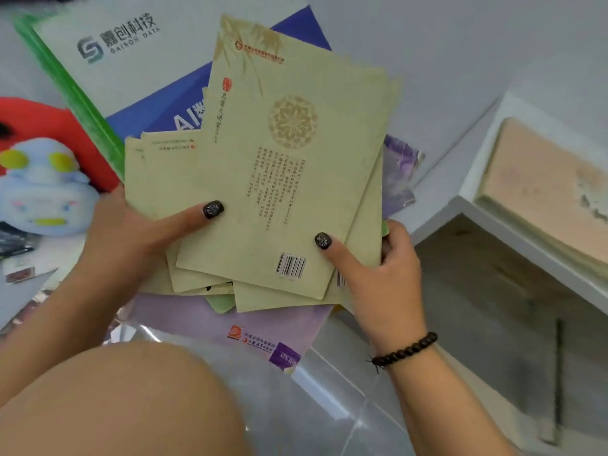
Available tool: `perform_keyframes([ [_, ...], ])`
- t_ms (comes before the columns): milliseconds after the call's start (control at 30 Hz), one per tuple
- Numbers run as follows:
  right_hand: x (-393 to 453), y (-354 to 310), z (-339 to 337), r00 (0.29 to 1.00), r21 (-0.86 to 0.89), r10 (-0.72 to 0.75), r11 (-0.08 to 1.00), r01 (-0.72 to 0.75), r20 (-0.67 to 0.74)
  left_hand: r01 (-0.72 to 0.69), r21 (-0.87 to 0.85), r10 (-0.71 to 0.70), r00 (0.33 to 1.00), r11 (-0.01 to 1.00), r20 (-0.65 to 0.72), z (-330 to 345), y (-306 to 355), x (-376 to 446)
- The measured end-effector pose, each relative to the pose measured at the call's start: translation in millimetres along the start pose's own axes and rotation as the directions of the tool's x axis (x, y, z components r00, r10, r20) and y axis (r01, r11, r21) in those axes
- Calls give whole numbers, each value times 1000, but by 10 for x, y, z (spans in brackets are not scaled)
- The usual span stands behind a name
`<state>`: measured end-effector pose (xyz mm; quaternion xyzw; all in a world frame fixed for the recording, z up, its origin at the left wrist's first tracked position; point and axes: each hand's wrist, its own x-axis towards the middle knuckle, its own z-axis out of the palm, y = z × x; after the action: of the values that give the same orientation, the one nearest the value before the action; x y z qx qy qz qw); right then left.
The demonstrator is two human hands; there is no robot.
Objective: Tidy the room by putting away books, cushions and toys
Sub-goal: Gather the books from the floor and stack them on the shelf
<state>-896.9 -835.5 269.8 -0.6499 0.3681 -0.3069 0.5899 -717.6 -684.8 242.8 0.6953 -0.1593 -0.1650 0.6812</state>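
A bunch of thin yellow books [263, 179] is held up in the middle of the view, fanned out like cards. The top one shows its back cover, with a round gold flower and a bar code near its bottom edge. Its long side runs from the bottom, near the person, up and a little to the left, so its top points away.

The left hand [131, 232] holds the left side of the bunch, with the thumb pressed flat on top and the other fingers hidden under the books. The right hand [385, 274] holds the lower right corner the same way, thumb on top and fingers curled round the edge. A dark bead bracelet [406, 350] sits on the right wrist.

Under the yellow books lies a purple book [230, 324], sticking out below and at the right. Behind them is a big folder [138, 77], white and blue with a green edge, lying flat. To the left of it are a red soft toy [49, 123] and a pale blue soft toy [46, 189] with yellow eyes, touching each other.

All of this rests on a pale grey surface [460, 60]. At the right is a white low table [513, 225] with a peach board on it, and the floor below it looks grey. A bare knee [115, 399] fills the bottom left.
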Motion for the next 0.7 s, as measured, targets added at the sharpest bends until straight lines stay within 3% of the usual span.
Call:
perform_keyframes([
  [233, -348, -826, -661, 990, 67, -125, 989, 129, -59, -126, 21, 121, 980, 992, 156, 332, 1033, -155],
  [433, -418, -1353, -1307, 981, 51, -122, 990, 131, -152, -156, -29, 156, 928, 987, 339, 896, 1856, -377],
  [533, -362, -1512, -1720, 985, -12, -71, 997, 70, -157, -58, -55, 76, 902, 997, 425, 1313, 2126, -489],
  [700, -285, -1369, -2297, 991, -55, 121, 991, -124, -55, 166, 111, -200, 819, 980, 537, 1929, 2088, -557],
])
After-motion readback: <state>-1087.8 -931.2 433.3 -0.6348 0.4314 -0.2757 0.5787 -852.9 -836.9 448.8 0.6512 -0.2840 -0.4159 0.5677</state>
